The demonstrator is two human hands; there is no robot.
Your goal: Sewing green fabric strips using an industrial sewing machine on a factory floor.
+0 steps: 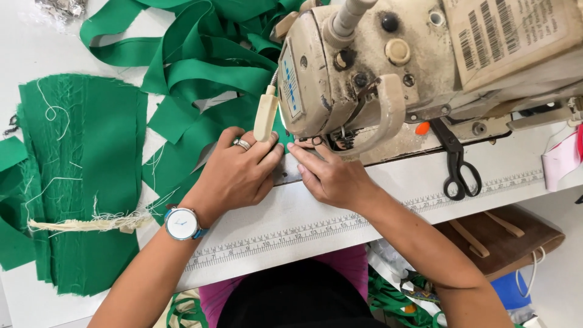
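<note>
Head view, looking down on a white bench (340, 212) with a ruler strip along its front edge.

Left hand (237, 173): flat, palm down, fingers (267, 152) stretched forward and close together, pressing on green fabric (182, 161) just left of the needle area. Nothing is gripped. Ring on one finger, blue-strapped watch (182, 223) on the wrist.

Right hand (331, 176): also palm down, fingers (303, 150) extended toward the presser foot, tips touching the left hand's fingertips. Whether cloth is pinched beneath them cannot be told.

Worn cream sewing machine (364, 67) stands directly behind both hands.

Stack of green cloth (85, 182) lies at the far left with loose threads on it; green strips (194, 54) are piled behind. Black scissors (455, 164) rest to the right of the machine.
</note>
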